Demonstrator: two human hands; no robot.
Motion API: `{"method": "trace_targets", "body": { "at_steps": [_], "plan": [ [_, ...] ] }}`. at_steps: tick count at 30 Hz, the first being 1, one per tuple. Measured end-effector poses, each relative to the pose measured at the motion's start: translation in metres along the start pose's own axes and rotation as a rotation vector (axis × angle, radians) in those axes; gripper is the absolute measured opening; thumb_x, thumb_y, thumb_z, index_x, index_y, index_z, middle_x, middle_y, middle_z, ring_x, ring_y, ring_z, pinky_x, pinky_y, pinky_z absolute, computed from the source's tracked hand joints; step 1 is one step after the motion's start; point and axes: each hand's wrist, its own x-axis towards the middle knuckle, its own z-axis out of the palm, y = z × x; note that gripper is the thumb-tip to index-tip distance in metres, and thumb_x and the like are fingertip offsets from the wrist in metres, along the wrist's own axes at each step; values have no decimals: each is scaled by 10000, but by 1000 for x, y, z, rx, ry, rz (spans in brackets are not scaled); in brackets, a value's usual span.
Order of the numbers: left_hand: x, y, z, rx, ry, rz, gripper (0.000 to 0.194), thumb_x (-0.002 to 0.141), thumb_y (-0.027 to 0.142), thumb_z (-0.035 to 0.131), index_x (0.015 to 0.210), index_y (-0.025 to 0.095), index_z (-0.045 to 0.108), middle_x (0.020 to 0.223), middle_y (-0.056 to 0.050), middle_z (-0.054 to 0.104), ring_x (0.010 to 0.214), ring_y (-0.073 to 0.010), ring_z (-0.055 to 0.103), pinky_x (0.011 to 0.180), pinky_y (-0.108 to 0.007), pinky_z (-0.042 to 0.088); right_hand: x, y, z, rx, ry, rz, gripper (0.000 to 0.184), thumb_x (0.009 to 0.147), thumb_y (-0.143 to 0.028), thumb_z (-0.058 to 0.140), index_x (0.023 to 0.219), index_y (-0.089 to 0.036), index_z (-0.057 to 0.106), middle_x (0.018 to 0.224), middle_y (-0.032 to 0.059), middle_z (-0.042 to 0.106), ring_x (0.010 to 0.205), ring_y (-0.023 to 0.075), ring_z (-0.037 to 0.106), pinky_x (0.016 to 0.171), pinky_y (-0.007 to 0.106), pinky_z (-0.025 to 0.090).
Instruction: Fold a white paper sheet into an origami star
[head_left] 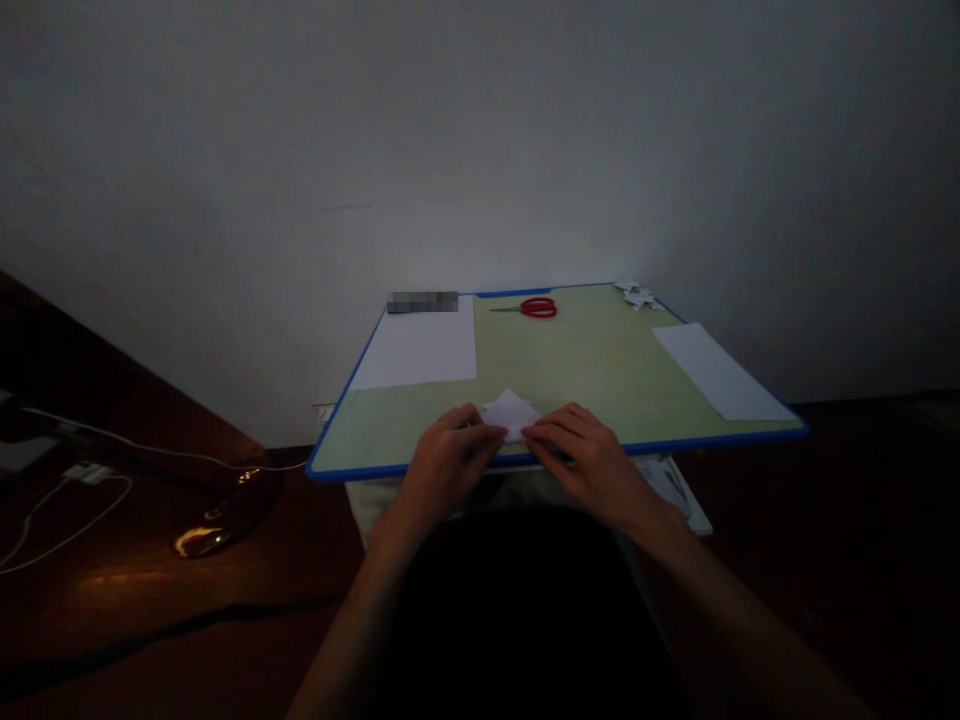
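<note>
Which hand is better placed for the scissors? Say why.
Likely the right hand: the scissors point their red handles toward its side. It and the left hand both hold the folded paper, so it must let go first.

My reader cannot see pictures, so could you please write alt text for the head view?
A person's left hand and right hand hold a small folded paper at the near edge of a green tabletop. Red-handled scissors lie beyond, with one white sheet at left, another sheet at right and small white pieces at the far right corner.
</note>
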Motion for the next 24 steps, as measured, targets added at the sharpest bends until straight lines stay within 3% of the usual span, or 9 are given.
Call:
{"method": "trace_targets", "body": {
  "at_steps": [5, 24],
  "plan": [
    [1, 2, 1, 10, -18, -17, 209, 1016, 204, 643, 1102, 193, 833, 892, -64, 660, 807, -180, 641, 711, -289, 516, 0, 3, 3, 39, 11, -24, 221, 1040, -183, 621, 1163, -264, 785, 1041, 76, 757, 1003, 260, 649, 914, 464, 588],
    [2, 1, 0, 89, -48, 51, 254, 1033, 188, 607, 1180, 202, 813, 912, -67, 666, 765, -171, 630, 697, -302, 506, 0, 5, 1, -7, 22, -76, 176, 1037, -177, 598, 1094, -211, 761, 1042, 87, 753, 1001, 250, 657, 896, 438, 585]
  ]
}}
